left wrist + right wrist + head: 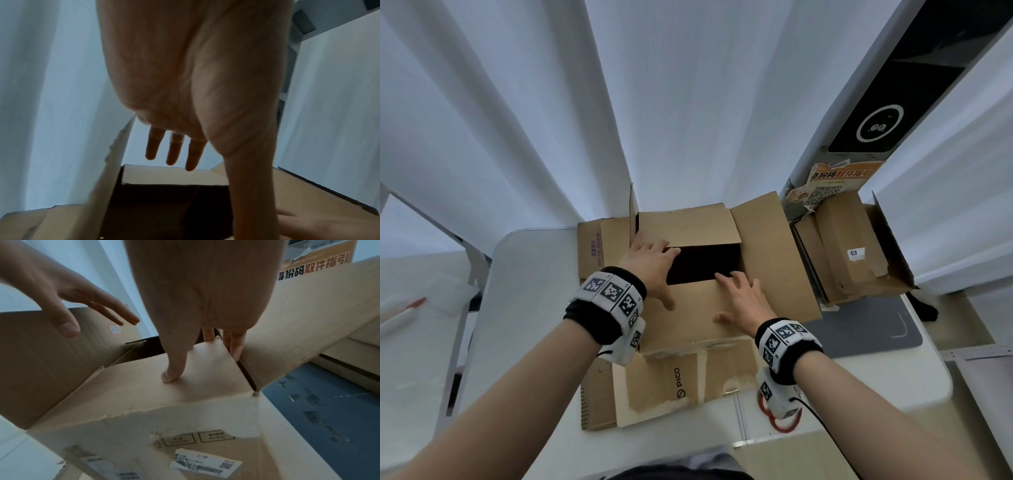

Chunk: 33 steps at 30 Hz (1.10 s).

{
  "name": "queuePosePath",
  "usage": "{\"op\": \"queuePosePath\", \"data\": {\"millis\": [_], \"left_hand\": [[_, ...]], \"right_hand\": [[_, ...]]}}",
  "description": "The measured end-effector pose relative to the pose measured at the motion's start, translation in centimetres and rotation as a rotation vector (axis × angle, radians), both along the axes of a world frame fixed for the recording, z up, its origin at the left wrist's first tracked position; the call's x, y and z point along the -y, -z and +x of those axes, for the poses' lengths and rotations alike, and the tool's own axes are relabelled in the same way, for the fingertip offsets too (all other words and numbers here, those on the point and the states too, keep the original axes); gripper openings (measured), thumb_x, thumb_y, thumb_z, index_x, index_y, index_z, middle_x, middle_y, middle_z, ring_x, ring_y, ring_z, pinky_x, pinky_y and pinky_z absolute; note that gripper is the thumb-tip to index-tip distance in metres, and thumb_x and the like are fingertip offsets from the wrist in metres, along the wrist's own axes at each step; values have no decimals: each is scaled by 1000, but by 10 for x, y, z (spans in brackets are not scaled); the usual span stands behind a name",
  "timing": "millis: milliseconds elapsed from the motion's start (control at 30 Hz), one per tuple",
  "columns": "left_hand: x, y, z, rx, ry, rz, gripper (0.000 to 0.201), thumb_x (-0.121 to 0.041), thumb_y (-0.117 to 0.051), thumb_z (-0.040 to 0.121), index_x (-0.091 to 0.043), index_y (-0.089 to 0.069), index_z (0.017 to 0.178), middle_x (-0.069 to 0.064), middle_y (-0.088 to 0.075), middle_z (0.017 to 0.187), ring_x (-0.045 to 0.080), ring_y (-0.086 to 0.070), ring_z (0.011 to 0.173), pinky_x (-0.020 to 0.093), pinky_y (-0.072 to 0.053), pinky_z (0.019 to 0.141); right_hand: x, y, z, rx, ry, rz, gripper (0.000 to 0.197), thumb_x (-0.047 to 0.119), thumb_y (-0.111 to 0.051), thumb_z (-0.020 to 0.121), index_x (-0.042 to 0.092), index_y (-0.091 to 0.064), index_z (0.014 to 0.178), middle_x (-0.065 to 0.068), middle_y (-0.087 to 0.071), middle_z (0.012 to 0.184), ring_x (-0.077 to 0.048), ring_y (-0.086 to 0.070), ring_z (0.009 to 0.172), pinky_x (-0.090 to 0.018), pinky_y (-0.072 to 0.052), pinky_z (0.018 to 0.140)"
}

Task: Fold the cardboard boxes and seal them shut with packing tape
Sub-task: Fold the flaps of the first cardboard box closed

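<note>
A brown cardboard box stands on the white table. Its near flap and far flap are folded in, with a dark opening between them. The left flap stands upright and the right flap lies spread outward. My right hand presses flat on the near flap, thumb down and fingers by the gap to the right flap. My left hand hovers with straight fingers over the opening's left edge, beside the upright flap. A red tape roll lies on the table under my right wrist.
Flattened cardboard marked PICO lies under the box toward me. More cardboard boxes are stacked at the right, behind a grey mat. White curtains hang close behind the table. The table's left part is bare.
</note>
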<state>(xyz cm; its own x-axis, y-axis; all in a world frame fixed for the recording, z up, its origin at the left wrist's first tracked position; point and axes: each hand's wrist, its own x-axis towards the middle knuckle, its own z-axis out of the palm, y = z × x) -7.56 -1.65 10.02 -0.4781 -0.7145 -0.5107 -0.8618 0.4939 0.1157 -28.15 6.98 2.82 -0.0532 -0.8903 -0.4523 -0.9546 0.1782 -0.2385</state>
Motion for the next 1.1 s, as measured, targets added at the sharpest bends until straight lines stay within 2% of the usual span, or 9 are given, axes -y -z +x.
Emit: {"op": "queuePosePath", "data": {"millis": [133, 233, 433, 567, 700, 767, 833, 900, 1100], "left_hand": [[-2, 2, -20, 87, -39, 145, 121, -53, -83, 68, -22, -9, 158, 10, -8, 164, 34, -14, 150, 61, -3, 120], [-3, 6, -33, 137, -86, 194, 122, -48, -85, 69, -22, -5, 158, 12, 4, 165, 40, -7, 150, 70, -7, 115], [-3, 21, -38, 33, -254, 166, 130, -31, -88, 71, -26, 9, 157, 8, 29, 160, 45, 5, 149, 74, -15, 111], [0, 36, -33, 10, -321, 171, 135, -28, -88, 71, -28, 17, 156, 6, 29, 161, 46, 9, 149, 75, -14, 110], [-1, 51, -25, 27, -348, 171, 134, -32, -88, 70, -28, 14, 156, 4, 20, 163, 44, 7, 149, 75, -13, 110], [-2, 58, -22, 27, -358, 179, 129, -38, -85, 74, -27, 14, 156, 3, 17, 164, 43, 8, 149, 75, -11, 111], [-3, 64, -17, 15, -373, 186, 121, -46, -77, 80, -27, 13, 157, 0, 12, 165, 40, 10, 150, 74, -7, 112], [-5, 71, -13, 17, -371, 181, 116, -51, -72, 83, -26, 13, 157, -1, 8, 166, 37, 12, 151, 73, -5, 113], [-8, 86, -5, 9, -314, 191, 132, -65, -80, 65, -29, 8, 158, 1, 11, 166, 30, 16, 151, 73, 1, 112]], "right_hand": [[-9, -1, -1, 14, -64, -6, 106, 44, -82, 76, 40, -12, 155, -2, -5, 164, -34, -22, 139, -46, -28, 114], [-14, -1, -5, 0, -106, 25, 115, 38, -86, 72, 40, -8, 156, -1, 3, 165, -34, -17, 143, -48, -24, 117], [-20, 0, -8, 41, -138, -2, 110, 27, -86, 73, 38, -13, 155, 5, 9, 165, -28, -7, 148, -49, -20, 118], [-25, 3, -13, 98, -148, -59, 106, 24, -86, 73, 38, -18, 153, 7, 11, 165, -27, 1, 152, -49, -19, 122], [-31, 6, -19, 98, -167, -55, 95, 24, -83, 78, 35, -24, 152, 4, 9, 166, -28, 14, 152, -46, -11, 125], [-31, 9, -20, 64, -196, -44, 87, 28, -80, 80, 32, -29, 150, 0, -1, 165, -28, 10, 153, -42, -3, 125], [-29, 10, -21, 44, -217, -23, 82, 31, -78, 81, 29, -33, 150, -3, -14, 163, -26, -3, 153, -39, 5, 121], [-27, 10, -21, 45, -209, 4, 78, 31, -78, 83, 27, -37, 149, -2, -24, 160, -20, -17, 150, -39, 8, 121], [-21, 9, -20, 92, -142, 77, 69, 28, -77, 83, 26, -44, 143, 2, -33, 155, -16, -28, 146, -43, 9, 124]]}}
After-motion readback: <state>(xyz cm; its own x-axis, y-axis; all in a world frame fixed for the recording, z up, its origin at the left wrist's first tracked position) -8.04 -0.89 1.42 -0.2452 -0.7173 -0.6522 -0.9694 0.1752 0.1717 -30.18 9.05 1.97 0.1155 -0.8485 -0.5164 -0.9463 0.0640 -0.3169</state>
